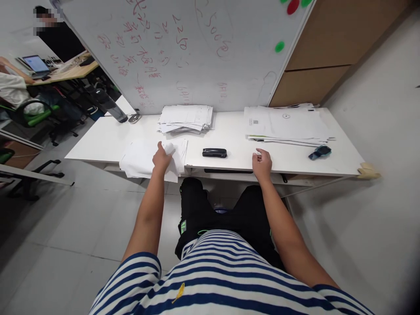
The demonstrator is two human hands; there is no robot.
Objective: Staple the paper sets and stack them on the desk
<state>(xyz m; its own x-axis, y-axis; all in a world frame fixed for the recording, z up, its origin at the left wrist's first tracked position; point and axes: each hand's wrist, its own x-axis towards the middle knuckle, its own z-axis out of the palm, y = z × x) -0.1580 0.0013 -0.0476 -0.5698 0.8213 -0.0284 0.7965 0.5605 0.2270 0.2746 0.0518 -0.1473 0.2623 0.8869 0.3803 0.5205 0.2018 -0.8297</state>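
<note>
My left hand point(161, 159) is over the loose white sheets at the desk's front left, its fingers closed on a sheet of paper point(169, 149) that bulges up beside them. The lower sheets point(138, 159) spread out and overhang the front edge. My right hand point(262, 163) rests at the desk's front edge with its fingers loosely bent and apart, holding nothing. Between my hands a black stapler point(214, 152) lies on the desk. Behind it to the left sits a thick, uneven stack of papers point(186, 117).
On the white desk point(236, 162), a broad paper pile point(282, 124) and a dark wristwatch point(320, 152) lie right. A bottle point(110, 105) and a computer mouse point(134, 118) are at the back left. A whiteboard point(197, 57) stands behind. People sit at another desk far left.
</note>
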